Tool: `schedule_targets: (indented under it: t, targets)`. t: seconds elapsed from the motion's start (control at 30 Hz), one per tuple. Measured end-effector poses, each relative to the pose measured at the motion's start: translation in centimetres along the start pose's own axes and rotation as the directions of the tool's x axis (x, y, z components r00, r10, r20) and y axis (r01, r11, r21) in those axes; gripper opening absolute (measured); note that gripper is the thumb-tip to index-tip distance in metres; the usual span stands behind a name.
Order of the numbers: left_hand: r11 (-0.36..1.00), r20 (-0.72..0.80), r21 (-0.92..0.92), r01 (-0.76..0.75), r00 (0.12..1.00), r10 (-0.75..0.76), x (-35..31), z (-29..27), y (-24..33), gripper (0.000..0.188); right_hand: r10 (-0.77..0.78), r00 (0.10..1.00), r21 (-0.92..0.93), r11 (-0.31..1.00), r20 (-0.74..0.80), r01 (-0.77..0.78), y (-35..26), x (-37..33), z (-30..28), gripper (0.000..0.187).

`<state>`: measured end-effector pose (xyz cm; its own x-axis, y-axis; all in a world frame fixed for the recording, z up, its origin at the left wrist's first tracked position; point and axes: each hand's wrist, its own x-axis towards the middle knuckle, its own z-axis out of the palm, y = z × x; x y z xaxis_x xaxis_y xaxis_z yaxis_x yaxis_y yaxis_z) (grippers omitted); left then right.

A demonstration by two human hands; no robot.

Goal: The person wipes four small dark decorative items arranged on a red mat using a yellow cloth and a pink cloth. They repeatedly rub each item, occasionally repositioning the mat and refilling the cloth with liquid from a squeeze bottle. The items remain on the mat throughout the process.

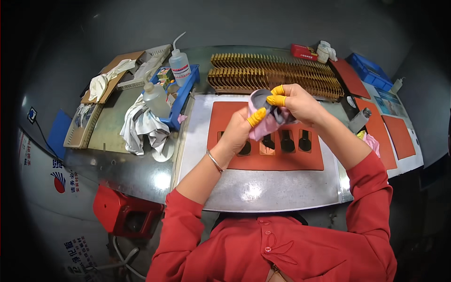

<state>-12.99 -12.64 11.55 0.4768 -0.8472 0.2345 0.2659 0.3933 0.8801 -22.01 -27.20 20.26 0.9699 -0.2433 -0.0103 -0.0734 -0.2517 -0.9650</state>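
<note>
Above the orange-red mat (221,113), my left hand (237,131) grips a pink cloth (265,128), its thumb in a yellow finger cot. A grey, round-ended flat piece (260,99) lies against the cloth; its exact kind I cannot make out. My right hand (298,104), with yellow cots on thumb and forefinger, pinches that piece at its edge. The cloth and fingers hide part of it. Below on the mat lies a row of black paddle-shaped pieces (287,143) on small tan backings, partly covered by my left hand and the cloth.
Behind the mat stands a long slotted brown rack (275,77). To the left are a blue tray (188,87) with a spray-spout wash bottle (179,66), a clear bottle (156,99) and a white rag (142,124). At right, a grey-capped bottle (359,120) and more orange-red mats (399,136).
</note>
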Motion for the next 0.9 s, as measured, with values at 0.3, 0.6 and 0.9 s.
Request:
schedule_targets:
  t: [0.3, 0.6, 0.9]
  targets:
    - [0.866, -0.142, 0.447, -0.224, 0.938, 0.316, 0.4, 1.2, -1.8, 0.021, 0.011, 1.000, -0.421, 0.907, 0.029, 0.002, 0.3, -2.4, -1.2, 0.014]
    - [0.987, -0.023, 0.126, 0.097, 0.995, -0.095, -0.6, 0.7, -1.9, 0.020, 0.234, 0.948, 0.086, 0.963, 0.215, -0.257, 3.4, -3.4, -1.7, 0.014]
    - [0.945, -0.048, 0.321, 0.065, 0.997, -0.052, -2.4, 0.2, -1.3, 0.021, 0.054, 0.994, 0.511, 0.860, -0.099, 0.004, 8.1, -3.7, -0.6, 0.010]
